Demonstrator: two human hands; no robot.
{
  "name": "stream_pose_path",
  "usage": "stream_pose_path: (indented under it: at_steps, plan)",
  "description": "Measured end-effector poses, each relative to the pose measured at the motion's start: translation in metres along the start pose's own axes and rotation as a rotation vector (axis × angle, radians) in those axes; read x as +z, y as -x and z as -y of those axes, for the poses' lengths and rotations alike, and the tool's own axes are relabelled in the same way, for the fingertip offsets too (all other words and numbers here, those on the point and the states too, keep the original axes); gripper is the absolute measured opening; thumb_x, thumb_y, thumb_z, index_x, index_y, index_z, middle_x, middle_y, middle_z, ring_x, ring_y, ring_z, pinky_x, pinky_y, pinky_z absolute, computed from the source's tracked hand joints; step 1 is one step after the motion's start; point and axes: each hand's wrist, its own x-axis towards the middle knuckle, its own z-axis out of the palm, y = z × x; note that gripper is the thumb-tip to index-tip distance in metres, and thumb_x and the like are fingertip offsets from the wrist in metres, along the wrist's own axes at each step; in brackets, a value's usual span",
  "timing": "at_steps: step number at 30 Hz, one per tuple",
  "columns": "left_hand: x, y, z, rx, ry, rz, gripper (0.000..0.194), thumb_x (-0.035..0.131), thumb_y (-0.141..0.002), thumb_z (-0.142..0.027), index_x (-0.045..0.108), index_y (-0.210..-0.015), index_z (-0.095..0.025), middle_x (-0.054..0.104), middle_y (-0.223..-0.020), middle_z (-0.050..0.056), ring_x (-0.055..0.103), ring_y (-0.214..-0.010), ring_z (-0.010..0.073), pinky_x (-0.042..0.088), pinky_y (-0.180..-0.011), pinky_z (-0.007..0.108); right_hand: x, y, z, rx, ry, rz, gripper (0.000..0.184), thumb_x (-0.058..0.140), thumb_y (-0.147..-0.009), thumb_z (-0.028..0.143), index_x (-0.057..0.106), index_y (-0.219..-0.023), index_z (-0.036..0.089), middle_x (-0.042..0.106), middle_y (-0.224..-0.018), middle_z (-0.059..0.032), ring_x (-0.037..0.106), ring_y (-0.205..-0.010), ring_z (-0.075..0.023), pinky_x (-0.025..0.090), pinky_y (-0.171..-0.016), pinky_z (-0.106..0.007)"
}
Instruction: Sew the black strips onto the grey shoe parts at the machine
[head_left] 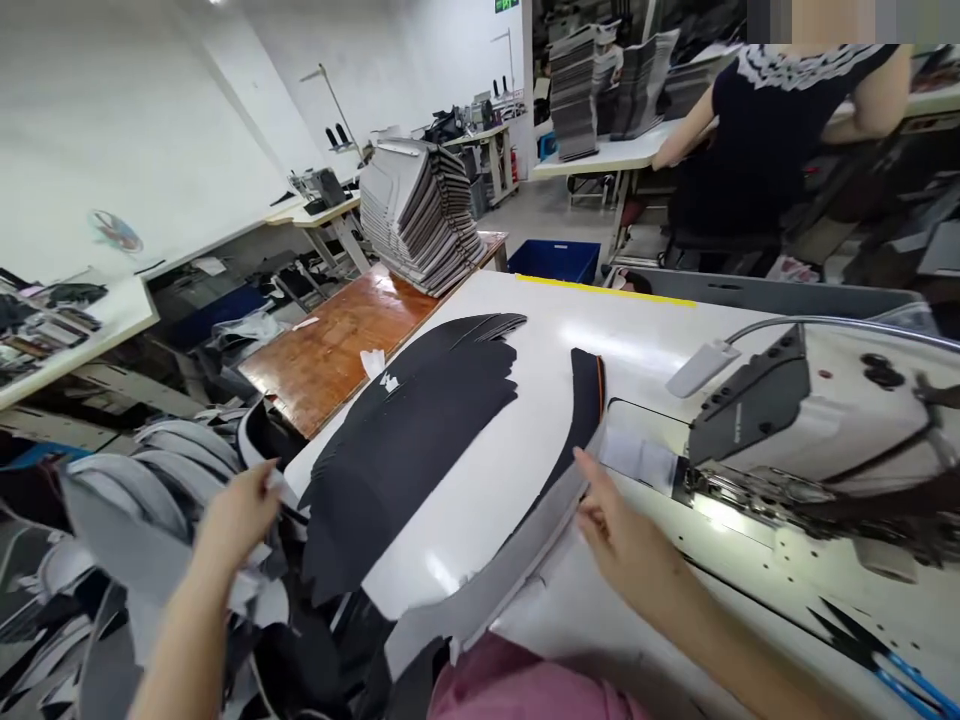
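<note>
A long curved fabric strip (510, 545), grey with a dark end edged in orange, runs across the white table from near my lap toward the sewing machine (780, 420). At its right edge is my right hand (611, 520), index finger extended along the fabric and other fingers curled. My left hand (238, 510) is over the heap of curved grey pieces (150, 490) at the left, fingers closed on a pale fabric piece (283, 492); its far part is hard to make out. Between the hands lies a fanned stack of dark fabric pieces (405, 430).
Blue-handled scissors (892, 665) lie at the lower right. A wooden table (337, 335) bears a tall stack of grey pieces (420, 210). Beyond the white table (540, 350) are a blue bin (555, 260), a grey bin (817, 290) and a seated person (780, 140).
</note>
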Motion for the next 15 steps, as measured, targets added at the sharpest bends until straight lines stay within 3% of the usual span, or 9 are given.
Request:
stream_pose_path:
  at_steps: [2,4,6,7,9,11,13,15]
  plan:
    - [0.029,-0.012,-0.071,0.285,0.246,0.011,0.04,0.041,-0.084,-0.036,0.061,-0.114,-0.017,0.068,-0.11,0.009,0.065,-0.1,0.0237,0.052,-0.09,0.039,-0.02,-0.024,0.0,-0.135,0.361,-0.159,0.055,0.033,-0.089,0.01,0.035,-0.143,0.019,0.062,-0.112,-0.0113,0.062,-0.1,-0.0229,0.055,-0.076,-0.036]
    - [0.053,-0.019,-0.151,0.568,0.316,0.005,0.039,0.036,-0.09,-0.03,0.059,-0.119,-0.016,0.063,-0.122,0.01,0.057,-0.115,0.0213,0.044,-0.104,0.038,-0.033,-0.056,0.0,-0.282,0.633,-0.276,0.054,0.03,-0.084,-0.001,0.046,-0.134,0.013,0.054,-0.128,-0.0152,0.051,-0.122,-0.0253,0.054,-0.085,-0.034]
    - [0.072,-0.02,-0.215,0.703,0.256,0.011,0.042,0.045,-0.089,-0.027,0.052,-0.127,-0.012,0.055,-0.133,0.015,0.049,-0.125,0.0246,0.04,-0.107,0.042,-0.039,-0.087,-0.005,-0.383,0.85,-0.307,0.046,0.031,-0.083,-0.004,0.055,-0.121,0.007,0.051,-0.132,-0.0191,0.043,-0.131,-0.0284,0.051,-0.093,-0.036]
    - [0.08,-0.019,-0.236,0.714,0.202,0.002,0.044,0.05,-0.087,-0.026,0.05,-0.129,-0.011,0.052,-0.135,0.018,0.047,-0.127,0.0273,0.04,-0.106,0.045,-0.041,-0.099,-0.009,-0.414,0.939,-0.303,0.039,0.033,-0.084,-0.003,0.059,-0.111,0.005,0.054,-0.128,-0.0212,0.043,-0.131,-0.0304,0.049,-0.095,-0.038]
    - [0.091,-0.018,-0.258,0.694,0.117,-0.04,0.049,0.059,-0.083,-0.023,0.048,-0.129,-0.009,0.051,-0.134,0.021,0.046,-0.125,0.032,0.042,-0.102,0.049,-0.041,-0.115,-0.019,-0.451,1.051,-0.27,0.027,0.038,-0.086,0.0,0.063,-0.092,0.006,0.062,-0.11,-0.0216,0.051,-0.122,-0.032,0.046,-0.097,-0.041]
    - [0.097,-0.02,-0.262,0.673,0.094,-0.103,0.051,0.063,-0.08,-0.021,0.048,-0.127,-0.009,0.054,-0.127,0.02,0.05,-0.12,0.0325,0.044,-0.098,0.049,-0.039,-0.119,-0.028,-0.459,1.082,-0.251,0.024,0.04,-0.086,0.0,0.062,-0.084,0.009,0.065,-0.093,-0.0172,0.058,-0.111,-0.0293,0.044,-0.1,-0.042]
    - [0.096,-0.023,-0.258,0.66,0.106,-0.145,0.053,0.066,-0.078,-0.021,0.049,-0.127,-0.01,0.056,-0.117,0.017,0.055,-0.111,0.0298,0.048,-0.092,0.044,-0.036,-0.114,-0.036,-0.458,1.085,-0.288,0.023,0.04,-0.086,0.001,0.061,-0.083,0.01,0.064,-0.095,-0.0163,0.059,-0.108,-0.0276,0.04,-0.103,-0.043]
    - [0.088,-0.024,-0.258,0.687,0.108,-0.128,0.043,0.065,-0.08,-0.023,0.054,-0.121,-0.013,0.058,-0.107,0.012,0.06,-0.098,0.025,0.052,-0.081,0.036,-0.034,-0.106,-0.04,-0.458,1.084,-0.339,0.021,0.041,-0.087,0.003,0.06,-0.086,0.011,0.062,-0.107,-0.0188,0.056,-0.111,-0.0281,0.038,-0.104,-0.045]
